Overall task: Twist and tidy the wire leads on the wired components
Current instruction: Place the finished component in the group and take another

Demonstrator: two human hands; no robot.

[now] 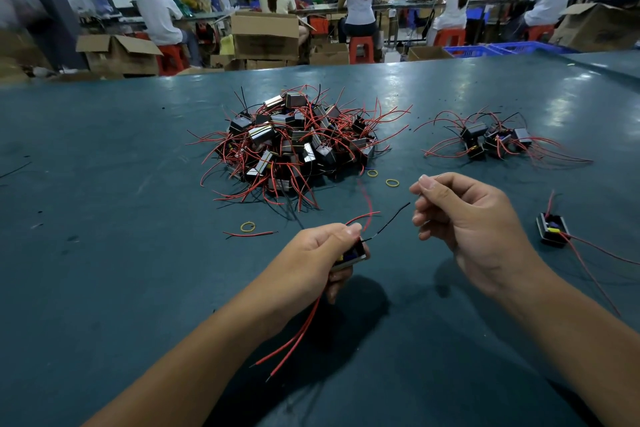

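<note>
Left hand [322, 246] grips a small boxy black component [349, 255] above the matte teal worktop [104, 218], fingers curled around it; thin red leads [294, 336] hang below, a black lead [391, 218] arcs up. Right hand [460, 215] hovers just beside, fingers curled; whether they pinch a fine wire cannot be told. A tangled heap of components [294, 146] lies beyond.
</note>
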